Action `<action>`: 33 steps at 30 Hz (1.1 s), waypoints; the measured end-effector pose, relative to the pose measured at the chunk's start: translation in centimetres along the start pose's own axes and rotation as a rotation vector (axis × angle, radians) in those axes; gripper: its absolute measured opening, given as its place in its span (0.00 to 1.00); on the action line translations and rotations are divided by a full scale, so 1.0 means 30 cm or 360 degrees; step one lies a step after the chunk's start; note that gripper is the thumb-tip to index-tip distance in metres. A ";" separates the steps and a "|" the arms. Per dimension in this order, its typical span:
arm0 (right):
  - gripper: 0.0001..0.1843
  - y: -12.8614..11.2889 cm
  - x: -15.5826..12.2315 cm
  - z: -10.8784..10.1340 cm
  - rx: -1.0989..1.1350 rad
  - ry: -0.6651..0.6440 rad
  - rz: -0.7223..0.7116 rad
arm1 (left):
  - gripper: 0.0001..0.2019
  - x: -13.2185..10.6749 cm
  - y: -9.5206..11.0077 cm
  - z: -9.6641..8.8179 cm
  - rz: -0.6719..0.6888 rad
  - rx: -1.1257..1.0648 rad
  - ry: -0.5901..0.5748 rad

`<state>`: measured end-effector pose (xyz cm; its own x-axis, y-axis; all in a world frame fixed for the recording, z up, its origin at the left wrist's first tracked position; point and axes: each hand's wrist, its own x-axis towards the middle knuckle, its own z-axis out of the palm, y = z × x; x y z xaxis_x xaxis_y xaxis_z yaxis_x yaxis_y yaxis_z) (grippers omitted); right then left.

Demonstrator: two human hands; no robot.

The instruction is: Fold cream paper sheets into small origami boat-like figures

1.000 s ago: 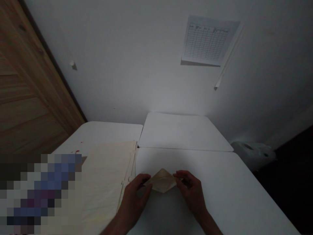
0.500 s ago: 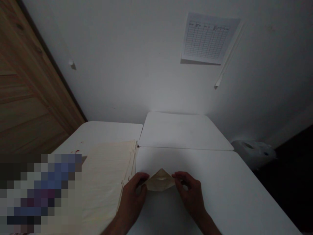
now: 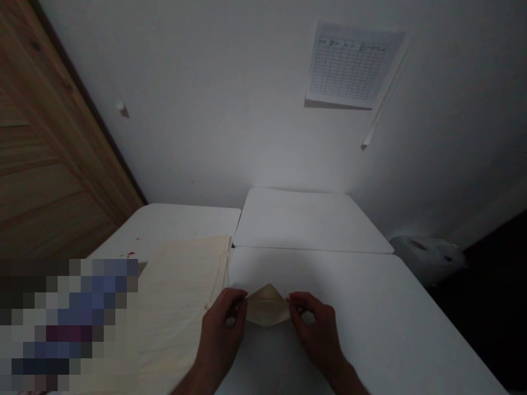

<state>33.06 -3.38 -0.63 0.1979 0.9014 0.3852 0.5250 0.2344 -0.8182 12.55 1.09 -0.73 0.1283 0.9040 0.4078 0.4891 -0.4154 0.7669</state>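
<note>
A small folded piece of cream paper [image 3: 267, 308], roughly diamond-shaped, is held just above the white table [image 3: 370, 307]. My left hand [image 3: 222, 332] pinches its left corner with fingers closed. My right hand [image 3: 315, 332] pinches its right corner the same way. Both hands are close together near the table's front edge.
A stack of large cream paper sheets [image 3: 181, 296] lies left of my hands. Further white table tops [image 3: 308, 219] butt against the wall behind. A wooden door [image 3: 45, 164] stands at left, a printed chart [image 3: 349, 66] hangs on the wall, and a white object [image 3: 428, 255] sits low at right.
Both hands and the folded paper have drifted slightly left and towards me. The paper's shape has changed a little between my fingers.
</note>
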 end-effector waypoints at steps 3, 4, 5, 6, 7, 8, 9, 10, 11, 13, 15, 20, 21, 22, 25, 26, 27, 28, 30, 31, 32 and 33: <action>0.11 0.004 -0.011 0.005 -0.0122 -0.0035 -0.0083 | 0.06 -0.006 0.008 0.001 0.0062 0.0026 -0.0040; 0.12 0.005 -0.014 0.005 -0.0157 -0.0055 -0.0106 | 0.06 -0.008 0.012 0.001 0.0091 0.0037 -0.0058; 0.13 0.005 -0.017 0.005 -0.0180 -0.0080 -0.0127 | 0.07 -0.009 0.017 0.002 0.0127 0.0048 -0.0074; 0.15 0.005 -0.019 0.004 -0.0191 -0.0104 -0.0144 | 0.08 -0.010 0.022 0.002 0.0165 0.0057 -0.0089; 0.16 0.004 -0.021 0.002 -0.0190 -0.0124 -0.0158 | 0.09 -0.010 0.026 0.003 0.0202 0.0067 -0.0100; 0.17 0.003 -0.023 0.001 -0.0184 -0.0141 -0.0166 | 0.10 -0.011 0.031 0.003 0.0230 0.0078 -0.0113; 0.18 0.001 -0.023 0.000 -0.0183 -0.0154 -0.0165 | 0.11 -0.011 0.035 0.004 0.0247 0.0089 -0.0131; 0.18 0.000 -0.024 -0.001 -0.0189 -0.0163 -0.0159 | 0.11 -0.011 0.038 0.005 0.0256 0.0097 -0.0148; 0.18 -0.002 -0.023 -0.001 -0.0200 -0.0167 -0.0151 | 0.11 -0.013 0.040 0.006 0.0263 0.0101 -0.0166; 0.18 -0.006 -0.022 -0.001 -0.0219 -0.0183 -0.0137 | 0.12 -0.016 0.039 0.009 0.0277 0.0105 -0.0181; 0.17 -0.009 -0.022 0.000 -0.0224 -0.0198 -0.0130 | 0.13 -0.019 0.035 0.011 0.0283 0.0114 -0.0155; 0.14 -0.022 -0.024 -0.013 -0.0201 -0.0177 -0.0133 | 0.11 -0.015 0.017 0.008 0.0215 0.0091 -0.0090; 0.14 -0.025 -0.021 -0.018 -0.0192 -0.0176 -0.0125 | 0.10 -0.012 0.015 0.007 0.0193 0.0065 -0.0091; 0.13 -0.026 -0.016 -0.025 -0.0177 -0.0176 -0.0105 | 0.10 -0.008 0.013 0.005 0.0166 0.0032 -0.0091; 0.12 -0.024 0.017 -0.046 -0.0088 -0.0190 0.0014 | 0.10 0.004 0.012 -0.001 0.0075 -0.0071 -0.0146; 0.12 -0.021 0.031 -0.051 -0.0056 -0.0211 0.0064 | 0.10 0.008 0.014 -0.003 0.0040 -0.0103 -0.0179; 0.12 -0.018 0.045 -0.055 -0.0023 -0.0233 0.0115 | 0.11 0.012 0.017 -0.005 0.0004 -0.0139 -0.0213; 0.12 -0.015 0.058 -0.058 0.0016 -0.0282 0.0159 | 0.11 0.016 0.020 -0.007 -0.0027 -0.0179 -0.0250; 0.11 -0.013 0.077 -0.059 0.0084 -0.0414 0.0206 | 0.11 0.023 0.028 -0.010 -0.0080 -0.0271 -0.0305; 0.11 -0.015 0.083 -0.057 0.0107 -0.0488 0.0206 | 0.11 0.025 0.031 -0.010 -0.0101 -0.0314 -0.0326; 0.10 -0.018 0.085 -0.054 0.0120 -0.0551 0.0192 | 0.11 0.026 0.034 -0.011 -0.0118 -0.0352 -0.0341; 0.10 -0.021 0.085 -0.049 0.0126 -0.0609 0.0169 | 0.11 0.025 0.037 -0.011 -0.0137 -0.0382 -0.0354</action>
<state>34.45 -1.78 1.51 -0.0826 0.9891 0.1221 0.4498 0.1464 -0.8811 12.92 1.28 0.60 0.2935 0.9256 0.2389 0.2926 -0.3249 0.8993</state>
